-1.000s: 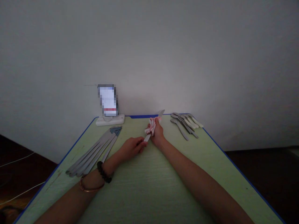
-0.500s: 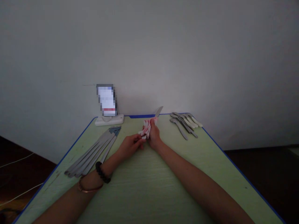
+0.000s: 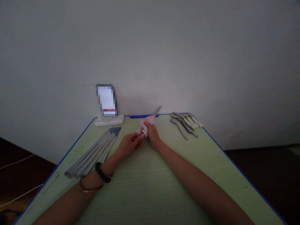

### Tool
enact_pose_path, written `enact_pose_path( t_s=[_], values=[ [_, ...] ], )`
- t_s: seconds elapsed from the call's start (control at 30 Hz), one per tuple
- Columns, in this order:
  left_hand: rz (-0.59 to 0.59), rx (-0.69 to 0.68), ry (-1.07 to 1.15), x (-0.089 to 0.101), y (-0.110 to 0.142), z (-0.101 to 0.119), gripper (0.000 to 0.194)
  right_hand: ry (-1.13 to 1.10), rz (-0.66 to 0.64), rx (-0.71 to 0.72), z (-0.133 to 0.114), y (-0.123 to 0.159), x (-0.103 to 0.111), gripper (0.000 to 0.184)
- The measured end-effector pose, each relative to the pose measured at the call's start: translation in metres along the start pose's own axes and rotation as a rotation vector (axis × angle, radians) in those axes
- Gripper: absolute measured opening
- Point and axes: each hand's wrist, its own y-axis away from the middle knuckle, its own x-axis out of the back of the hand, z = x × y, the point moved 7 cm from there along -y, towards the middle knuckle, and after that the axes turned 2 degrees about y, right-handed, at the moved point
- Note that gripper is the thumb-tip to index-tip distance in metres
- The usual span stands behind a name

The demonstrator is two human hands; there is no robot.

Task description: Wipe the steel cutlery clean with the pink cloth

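My left hand (image 3: 129, 144) pinches the handle end of a table knife (image 3: 157, 110) whose blade tip points up and away toward the wall. My right hand (image 3: 151, 136) is wrapped round a crumpled pink-and-white cloth (image 3: 145, 124) that covers the middle of the knife. Both hands meet near the far middle of the pale green table (image 3: 150, 184). My left wrist wears a dark bead bracelet and a thin copper bangle.
A row of several grey knives (image 3: 95, 151) lies on the left. A pile of several spoons (image 3: 185, 122) lies at the far right. A phone on a white stand (image 3: 107, 109) is at the far edge against the wall. The table edges are blue.
My right hand with the cloth has slid down the knife toward my left hand, and both hands drew slightly left. The bare blade tip now sticks out beyond the cloth.
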Motion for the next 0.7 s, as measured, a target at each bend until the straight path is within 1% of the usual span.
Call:
enact_pose_path(
  t_s=[0.1,0.2,0.3,0.43,0.57,0.7],
  values=[
    [0.091,0.030,-0.006,0.005,0.000,-0.001,0.039,0.014,0.025,0.045,-0.003,0.000,0.000,0.034],
    [0.125,0.047,-0.017,0.007,0.000,-0.002,0.039,-0.003,0.018,0.050,-0.004,0.002,-0.002,0.037],
    [0.094,0.045,-0.017,0.005,0.000,-0.003,0.041,0.005,0.016,0.052,-0.007,0.004,-0.004,0.038],
    [0.004,0.037,0.009,0.000,0.000,-0.001,0.044,0.028,0.049,0.050,-0.008,0.007,-0.002,0.037],
    [-0.023,0.035,0.009,0.000,0.000,0.001,0.042,0.043,0.037,0.040,-0.002,0.006,-0.001,0.038],
    [-0.076,-0.012,-0.012,-0.002,0.003,0.006,0.041,0.034,0.102,0.006,0.005,-0.001,0.007,0.038]
  ],
)
